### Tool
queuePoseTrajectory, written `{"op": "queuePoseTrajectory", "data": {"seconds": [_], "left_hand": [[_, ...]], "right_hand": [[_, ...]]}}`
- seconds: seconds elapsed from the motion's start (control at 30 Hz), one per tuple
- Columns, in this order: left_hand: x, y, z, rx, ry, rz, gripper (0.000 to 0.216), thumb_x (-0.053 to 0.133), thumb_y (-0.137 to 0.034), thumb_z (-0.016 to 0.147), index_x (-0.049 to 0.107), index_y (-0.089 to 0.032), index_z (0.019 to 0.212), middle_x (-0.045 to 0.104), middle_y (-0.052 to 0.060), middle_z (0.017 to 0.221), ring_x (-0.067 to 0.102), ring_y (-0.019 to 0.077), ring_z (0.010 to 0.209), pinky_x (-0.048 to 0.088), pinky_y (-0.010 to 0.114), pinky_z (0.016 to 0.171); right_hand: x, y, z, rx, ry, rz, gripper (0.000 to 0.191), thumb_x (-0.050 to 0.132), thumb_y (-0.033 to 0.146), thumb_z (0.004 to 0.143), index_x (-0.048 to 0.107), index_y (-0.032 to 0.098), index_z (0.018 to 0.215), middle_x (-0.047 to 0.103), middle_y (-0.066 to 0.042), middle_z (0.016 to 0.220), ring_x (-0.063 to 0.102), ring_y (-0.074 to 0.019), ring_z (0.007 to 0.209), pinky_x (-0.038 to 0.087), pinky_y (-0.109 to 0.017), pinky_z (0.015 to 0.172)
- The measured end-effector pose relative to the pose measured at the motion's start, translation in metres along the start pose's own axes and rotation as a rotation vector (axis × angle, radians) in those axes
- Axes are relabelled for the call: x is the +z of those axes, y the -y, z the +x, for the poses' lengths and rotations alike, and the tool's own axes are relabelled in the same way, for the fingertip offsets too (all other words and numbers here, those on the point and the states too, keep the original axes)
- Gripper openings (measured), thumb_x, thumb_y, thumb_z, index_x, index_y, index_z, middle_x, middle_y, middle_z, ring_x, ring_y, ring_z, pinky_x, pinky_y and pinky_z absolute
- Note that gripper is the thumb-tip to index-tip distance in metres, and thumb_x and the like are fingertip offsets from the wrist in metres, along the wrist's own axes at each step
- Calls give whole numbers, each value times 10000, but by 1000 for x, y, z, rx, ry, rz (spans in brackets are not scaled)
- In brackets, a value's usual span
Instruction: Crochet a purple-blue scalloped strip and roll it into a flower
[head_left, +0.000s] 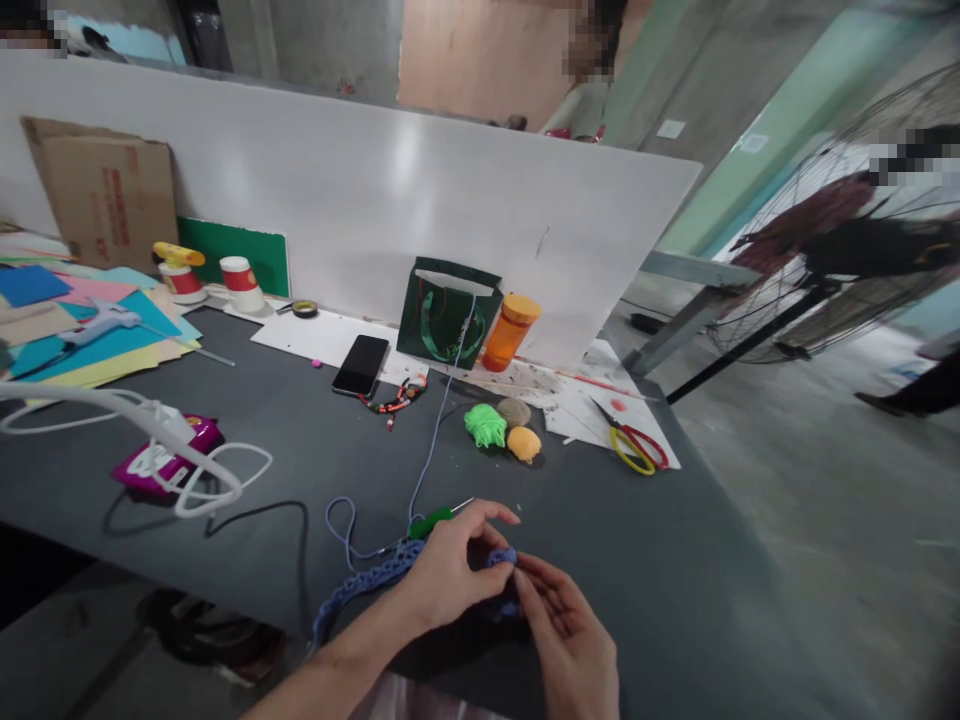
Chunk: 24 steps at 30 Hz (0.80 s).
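A blue crocheted strip (367,577) runs along the table's near edge and passes behind my left wrist. My left hand (448,572) pinches part of the blue piece between thumb and a finger. Fingertips of my right hand (568,630) close on the same piece from the right, so the two hands nearly meet. Beside my left hand lies a crochet hook with a green handle (430,523), partly hidden behind the fingers. Thin blue yarn (431,440) leads from the work up into a dark green paper bag (417,315).
Small yarn balls (486,426), a phone (361,364) and a beaded bracelet (405,395) lie beyond my hands. Scissors (636,448) rest at the right edge. An orange jar (511,332) stands by the bag. White cables cross a purple power strip (169,455) on the left.
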<state>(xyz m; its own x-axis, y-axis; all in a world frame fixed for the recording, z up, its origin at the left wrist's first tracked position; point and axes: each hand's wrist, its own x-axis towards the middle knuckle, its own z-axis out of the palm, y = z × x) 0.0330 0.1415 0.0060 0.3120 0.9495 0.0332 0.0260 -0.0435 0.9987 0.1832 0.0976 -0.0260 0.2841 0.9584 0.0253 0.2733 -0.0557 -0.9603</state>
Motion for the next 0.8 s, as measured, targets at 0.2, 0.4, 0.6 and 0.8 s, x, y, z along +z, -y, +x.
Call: {"op": "queuePoseTrajectory", "data": {"seconds": [0.2,0.4,0.6,0.8], "left_hand": [[1,0,-1,32,-22,17,396,593,-100,734,601,-169,1123,635,-2,817,582,148,749,451,268,737],[-1,1,-2,-6,-4,-23,432,626,-77,702,631,-183,1121,647,2,841,596,160,802,441,286,787],[-2,5,1,-92,54,-128,580,602,-8,645,577,-146,1208,572,-16,806,552,123,726,433,256,706],[-2,8,3,-133,91,-193,607,634,4,617,569,-157,1199,519,-46,769,500,103,695,399,244,674]], "right_hand": [[-3,14,8,123,86,83,389,785,524,599,808,165,748,757,-71,631,650,-201,533,538,-272,501],[-1,14,9,77,75,38,349,759,502,625,770,156,667,696,-42,529,576,-156,444,487,-241,432],[0,7,3,-156,10,-123,186,680,372,746,721,193,720,721,-37,652,664,-188,575,542,-249,549],[0,8,0,-466,-50,-270,103,620,238,814,683,230,733,691,-18,674,647,-170,599,534,-236,567]]}}
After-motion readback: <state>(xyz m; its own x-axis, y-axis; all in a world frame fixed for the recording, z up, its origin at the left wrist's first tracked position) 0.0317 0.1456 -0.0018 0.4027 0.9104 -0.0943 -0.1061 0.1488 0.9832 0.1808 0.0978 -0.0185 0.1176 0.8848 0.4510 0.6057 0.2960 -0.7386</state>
